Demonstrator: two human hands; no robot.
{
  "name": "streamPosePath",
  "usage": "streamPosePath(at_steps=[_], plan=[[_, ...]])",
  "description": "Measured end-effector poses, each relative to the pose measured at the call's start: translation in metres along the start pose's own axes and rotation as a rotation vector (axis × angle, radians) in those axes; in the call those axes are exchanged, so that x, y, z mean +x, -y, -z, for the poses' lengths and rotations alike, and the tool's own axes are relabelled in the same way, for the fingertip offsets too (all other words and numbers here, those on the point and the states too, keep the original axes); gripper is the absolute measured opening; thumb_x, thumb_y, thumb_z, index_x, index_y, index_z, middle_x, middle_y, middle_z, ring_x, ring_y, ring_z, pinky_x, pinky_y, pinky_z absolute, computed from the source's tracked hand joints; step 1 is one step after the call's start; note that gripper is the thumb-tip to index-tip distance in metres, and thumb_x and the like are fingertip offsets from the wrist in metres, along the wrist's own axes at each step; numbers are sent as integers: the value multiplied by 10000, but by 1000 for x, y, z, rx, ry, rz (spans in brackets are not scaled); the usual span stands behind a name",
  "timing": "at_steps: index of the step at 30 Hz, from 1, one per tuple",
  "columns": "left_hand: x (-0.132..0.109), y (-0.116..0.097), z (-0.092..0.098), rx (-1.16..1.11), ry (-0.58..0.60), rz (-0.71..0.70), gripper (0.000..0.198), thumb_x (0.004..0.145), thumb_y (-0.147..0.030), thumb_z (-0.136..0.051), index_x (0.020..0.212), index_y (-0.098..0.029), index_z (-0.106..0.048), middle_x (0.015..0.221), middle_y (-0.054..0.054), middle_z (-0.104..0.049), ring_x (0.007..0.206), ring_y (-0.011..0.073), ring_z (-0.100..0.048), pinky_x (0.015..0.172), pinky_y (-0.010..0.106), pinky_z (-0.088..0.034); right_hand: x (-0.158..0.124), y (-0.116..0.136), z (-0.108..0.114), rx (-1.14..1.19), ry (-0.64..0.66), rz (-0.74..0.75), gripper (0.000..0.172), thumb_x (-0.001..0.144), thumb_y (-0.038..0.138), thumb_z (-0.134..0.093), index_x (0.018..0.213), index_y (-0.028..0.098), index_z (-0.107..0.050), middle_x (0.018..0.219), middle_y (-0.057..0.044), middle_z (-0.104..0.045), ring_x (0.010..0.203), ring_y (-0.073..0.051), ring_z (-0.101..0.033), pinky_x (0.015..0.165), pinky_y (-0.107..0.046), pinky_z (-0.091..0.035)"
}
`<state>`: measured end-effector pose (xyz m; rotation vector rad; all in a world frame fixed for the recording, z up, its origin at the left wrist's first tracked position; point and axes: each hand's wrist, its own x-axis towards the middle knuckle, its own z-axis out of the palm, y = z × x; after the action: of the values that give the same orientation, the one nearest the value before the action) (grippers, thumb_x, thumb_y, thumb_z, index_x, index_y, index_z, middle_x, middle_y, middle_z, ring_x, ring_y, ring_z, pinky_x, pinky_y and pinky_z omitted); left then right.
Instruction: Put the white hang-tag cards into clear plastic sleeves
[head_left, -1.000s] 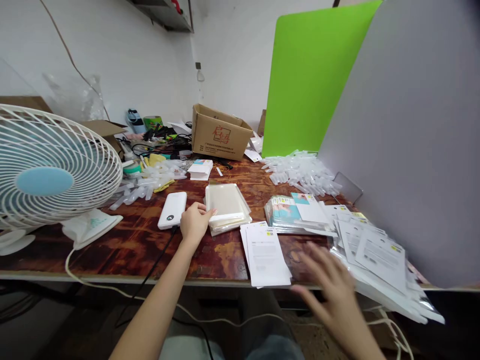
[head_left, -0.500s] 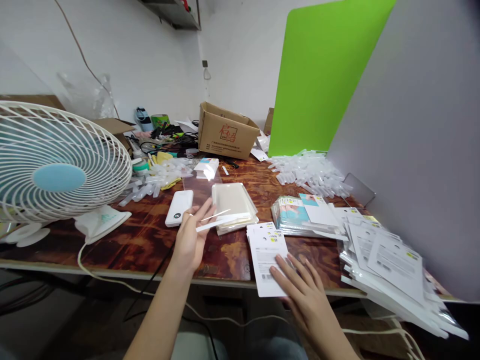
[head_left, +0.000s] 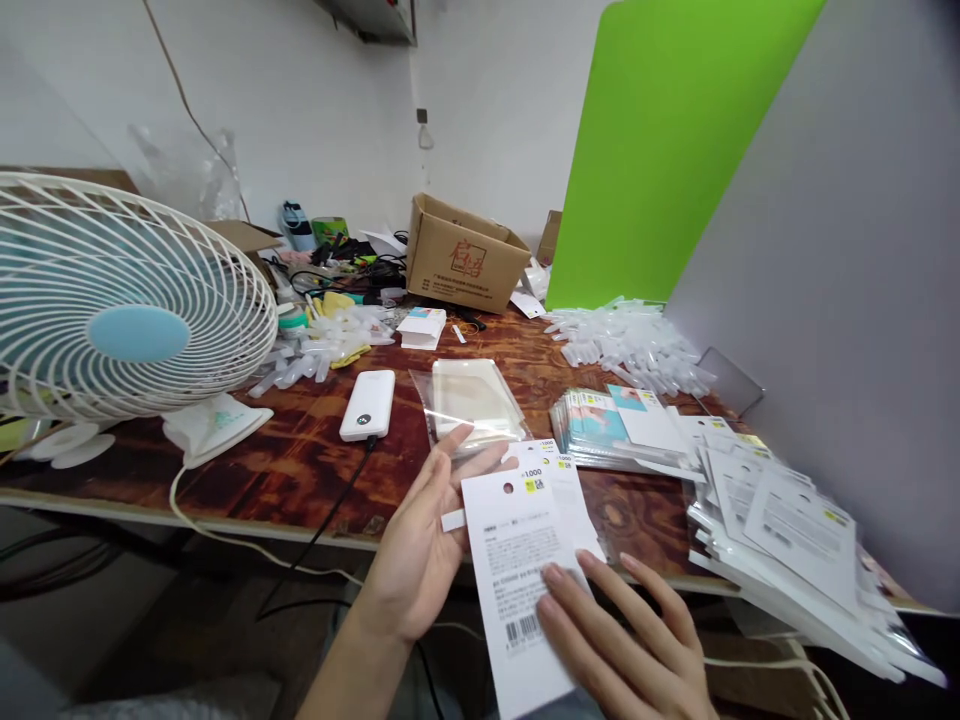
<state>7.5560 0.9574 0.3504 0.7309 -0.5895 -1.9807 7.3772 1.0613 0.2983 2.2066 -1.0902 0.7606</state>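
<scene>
My right hand [head_left: 626,635] grips a white printed card [head_left: 517,590] with a hang hole and a barcode, its fingers spread over the front and the thumb hidden behind. The card is lifted toward me, past the table edge. My left hand [head_left: 416,545] holds a clear plastic bag [head_left: 429,400], whose white strip [head_left: 454,520] shows by the palm. The card's left edge overlaps the left fingers, so part of the grip is hidden. Behind the lifted card lie more white cards [head_left: 581,510]. A pile of clear bags [head_left: 480,385] sits just beyond my left fingertips.
Stacked packaged cards [head_left: 592,425] and filled bags [head_left: 787,540] lie to the right, below a heap of translucent plastic pieces [head_left: 626,340]. A white power bank [head_left: 367,405] with a cable and a fan [head_left: 139,320] stand left. A cardboard box [head_left: 465,260] is at the back.
My right hand has lifted a card from the small pile and drawn it nearer and leftward. My left hand has moved right and down with the bag, meeting the card.
</scene>
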Motion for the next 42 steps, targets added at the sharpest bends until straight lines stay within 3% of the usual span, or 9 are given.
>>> streamPosePath(at_steps=[6,10,14,20,25,28,32,37,42], plan=[[-13,21,5,-28,-26,37,393,946,-314,-472,1335,-265,-503,1264,54,-667,1202,200,-585,1061,365,-421,-2,1,-11,86,-55,-114,313,965,127,-395,1130,183,-655,1232,-25,-643,1275,-214,-499,1134,-419,-289],[-17,28,7,-2,-83,64,374,926,-324,-511,1273,-199,-573,1195,85,-702,1203,237,-582,1083,400,-396,4,4,-14,145,-60,-102,336,988,144,-349,1130,176,-652,1232,-13,-644,1266,-200,-501,1118,-399,-294],[-25,28,11,109,-18,99,353,883,-345,-586,1195,-191,-643,1195,99,-701,1219,276,-563,1073,418,-402,10,3,-15,113,-57,-168,331,975,116,-364,1155,170,-636,1239,-39,-641,1271,-219,-488,1085,-398,-326],[-37,28,21,207,24,91,395,862,-428,-595,1223,-273,-641,1270,56,-662,1264,282,-516,1085,421,-384,11,9,-24,61,-151,-189,510,993,455,-245,1192,152,-604,1196,-127,-569,1250,-229,-459,1058,-414,-380],[-44,28,29,447,70,50,456,851,-507,-573,1256,-303,-622,1359,27,-597,1322,271,-445,1133,402,-325,15,12,-26,75,-236,-231,315,955,361,-473,1140,154,-621,1109,-128,-581,1098,-230,-534,909,-403,-475],[-50,29,34,639,74,133,523,822,-575,-566,1272,-310,-609,1383,26,-573,1333,283,-428,1155,431,-288,19,9,-21,29,-264,-233,300,930,382,-521,1025,128,-650,1016,-128,-599,959,-215,-572,794,-372,-488],[-56,30,41,713,64,234,632,772,-681,-532,1282,-314,-601,1366,33,-585,1302,308,-467,1158,457,-279,24,7,-14,-31,-208,-243,341,924,429,-506,1023,140,-659,976,-119,-625,916,-217,-577,775,-377,-478],[-55,34,38,740,135,207,677,760,-697,-527,1302,-296,-588,1331,52,-611,1330,311,-433,1078,388,-406,23,11,-12,-31,-197,-264,265,892,331,-591,1027,111,-655,981,-129,-650,990,-255,-600,792,-378,-516],[-45,44,30,592,212,162,567,839,-606,-512,1313,-302,-573,1383,15,-575,1316,271,-449,1133,382,-321,12,-1,-4,88,-67,-244,377,912,418,-528,1103,111,-632,1162,-167,-625,1156,-289,-551,875,-422,-527]])
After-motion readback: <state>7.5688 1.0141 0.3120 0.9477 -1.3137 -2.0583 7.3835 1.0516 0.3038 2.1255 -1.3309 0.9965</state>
